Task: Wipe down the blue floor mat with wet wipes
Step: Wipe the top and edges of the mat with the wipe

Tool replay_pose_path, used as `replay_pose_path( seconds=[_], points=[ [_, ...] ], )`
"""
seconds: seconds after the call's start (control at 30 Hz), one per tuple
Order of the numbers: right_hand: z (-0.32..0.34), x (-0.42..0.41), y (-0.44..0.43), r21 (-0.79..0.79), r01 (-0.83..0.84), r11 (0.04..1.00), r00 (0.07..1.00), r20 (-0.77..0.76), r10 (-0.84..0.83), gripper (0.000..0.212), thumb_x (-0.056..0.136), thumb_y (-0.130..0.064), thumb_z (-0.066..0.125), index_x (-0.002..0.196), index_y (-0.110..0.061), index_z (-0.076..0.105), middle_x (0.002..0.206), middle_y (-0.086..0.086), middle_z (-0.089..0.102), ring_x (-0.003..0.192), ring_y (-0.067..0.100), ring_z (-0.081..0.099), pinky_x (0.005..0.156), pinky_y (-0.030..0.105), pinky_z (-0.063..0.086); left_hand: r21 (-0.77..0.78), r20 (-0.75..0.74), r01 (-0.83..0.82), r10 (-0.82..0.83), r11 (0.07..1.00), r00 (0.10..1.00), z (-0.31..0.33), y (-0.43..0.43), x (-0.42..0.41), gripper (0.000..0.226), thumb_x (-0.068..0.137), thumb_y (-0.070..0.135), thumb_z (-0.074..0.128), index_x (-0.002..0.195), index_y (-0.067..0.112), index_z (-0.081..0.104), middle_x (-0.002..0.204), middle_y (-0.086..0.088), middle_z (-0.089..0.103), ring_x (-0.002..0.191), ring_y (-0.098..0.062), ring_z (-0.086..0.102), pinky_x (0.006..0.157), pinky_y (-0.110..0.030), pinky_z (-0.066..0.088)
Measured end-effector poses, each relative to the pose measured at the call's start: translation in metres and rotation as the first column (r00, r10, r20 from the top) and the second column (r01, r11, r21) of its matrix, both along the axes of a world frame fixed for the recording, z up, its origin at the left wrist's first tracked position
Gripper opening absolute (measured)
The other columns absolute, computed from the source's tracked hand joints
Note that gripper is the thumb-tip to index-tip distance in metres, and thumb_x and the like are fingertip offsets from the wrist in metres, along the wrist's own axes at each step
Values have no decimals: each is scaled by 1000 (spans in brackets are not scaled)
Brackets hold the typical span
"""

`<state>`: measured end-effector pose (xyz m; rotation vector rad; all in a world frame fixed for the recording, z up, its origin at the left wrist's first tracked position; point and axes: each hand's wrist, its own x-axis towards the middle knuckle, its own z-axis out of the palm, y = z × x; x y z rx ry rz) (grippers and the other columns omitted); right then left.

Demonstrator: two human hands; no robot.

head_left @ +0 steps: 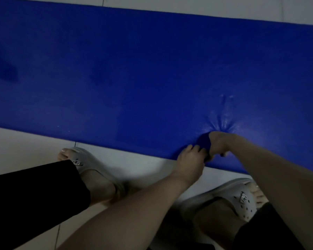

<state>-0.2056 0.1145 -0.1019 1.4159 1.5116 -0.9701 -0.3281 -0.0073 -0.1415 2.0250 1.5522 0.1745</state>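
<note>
Mat [152, 69], near edge in pinch of left hand [189, 160] and right hand [220, 144].

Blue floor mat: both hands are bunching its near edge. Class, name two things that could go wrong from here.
1. The left hand and right hand grip a bunched fold of the blue floor mat, and wrinkles radiate from it; pulling harder might crease or tear the surface.
2. The mat lies on smooth floor tiles, so a tug toward the grey clogs could slide it out of place.
</note>
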Motion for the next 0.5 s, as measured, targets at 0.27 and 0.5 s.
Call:
replay_pose_path(
  seconds=[0.27, 0.5],
  points=[
    [1, 3, -4, 80, -82, 993, 997, 18, 81, 30, 82, -4, 62, 104, -9, 43, 78, 11, 58, 62, 21, 60, 47, 24, 42, 118, -146, 20, -3, 993, 989, 3, 2, -109, 16, 70, 21, 53, 81, 20, 65, 79, -3, 55, 73, -28, 58, 50, -33, 50],
    [2, 4, -5, 82, 37, 996, 999, -40, -34, 20, 89, -4, 54, 102, -12, 41, 84, 13, 57, 64, 24, 61, 50, 28, 47, 79, -244, -514, 516, 854, 821, 14, -5, -194, 15, 90, 12, 63, 104, 9, 65, 96, -12, 58, 89, -30, 54, 73, -41, 47]
  ],
)
